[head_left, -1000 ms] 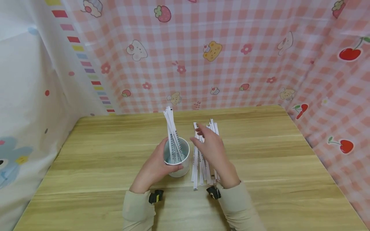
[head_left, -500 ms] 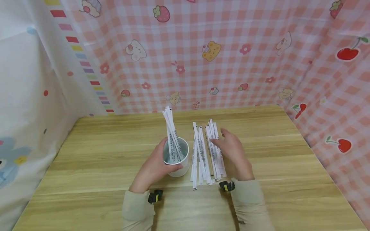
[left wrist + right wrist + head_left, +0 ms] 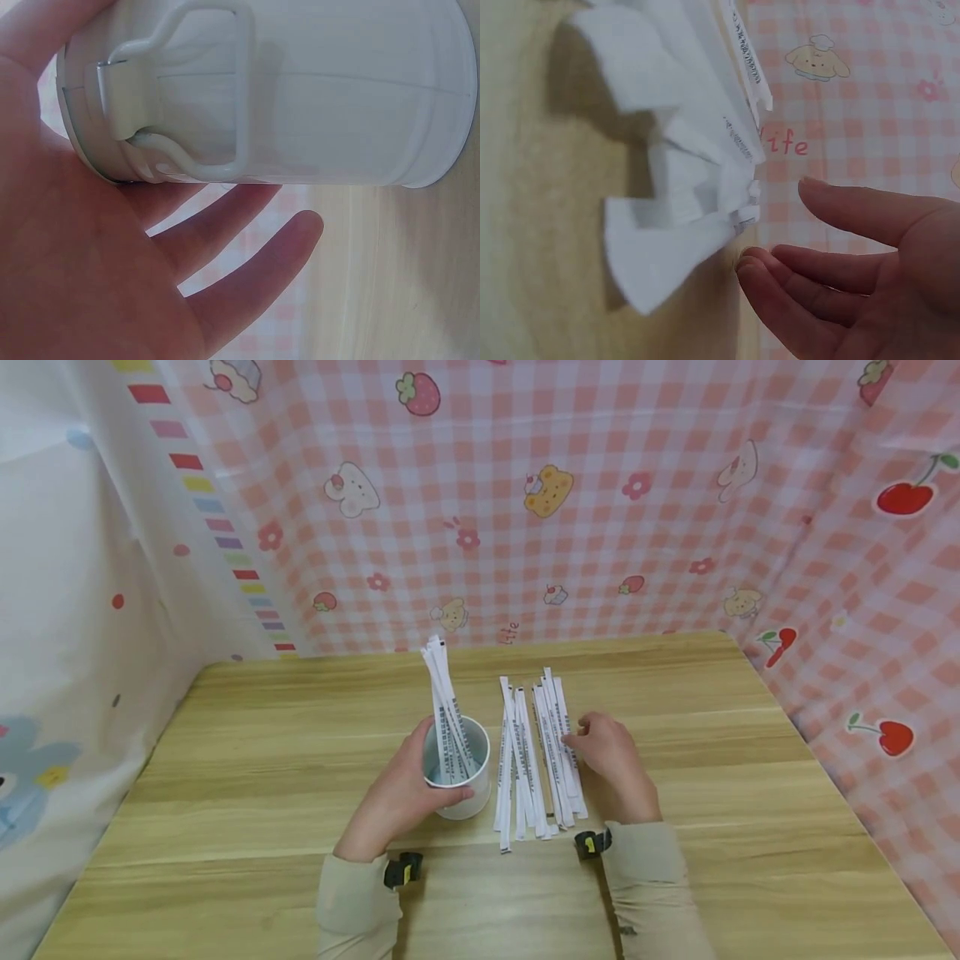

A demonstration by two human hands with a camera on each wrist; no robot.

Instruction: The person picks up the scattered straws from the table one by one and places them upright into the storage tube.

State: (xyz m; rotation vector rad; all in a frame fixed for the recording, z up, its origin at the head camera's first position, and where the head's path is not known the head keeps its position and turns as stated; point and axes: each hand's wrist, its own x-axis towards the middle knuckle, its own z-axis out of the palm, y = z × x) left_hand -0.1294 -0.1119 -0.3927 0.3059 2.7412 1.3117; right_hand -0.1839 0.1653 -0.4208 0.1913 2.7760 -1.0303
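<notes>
A white cup (image 3: 465, 800) stands on the table, and the left hand (image 3: 397, 797) grips it round the rim, thumb at the front. In the left wrist view, the palm (image 3: 82, 255) lies against the cup (image 3: 330, 90), which has a wire handle. Several white paper strips (image 3: 442, 693) with dark print lean upright inside the cup. More printed strips (image 3: 525, 760) lie lengthwise to its right. At their right edge is the right hand (image 3: 615, 760), thumb close to the outermost strip. In the right wrist view, the right hand (image 3: 855, 262) has thumb and fingers apart, holding nothing.
The wooden table (image 3: 262, 777) extends around the cup and strips. Behind it hangs a pink checked cloth (image 3: 480, 468), with a white cloth (image 3: 67, 568) on the left and a cherry-patterned cloth (image 3: 862, 610) on the right.
The right hand has moved from above the loose strips to their right side and lower, its fingers now more bent. The left hand and the cup have stayed in place.
</notes>
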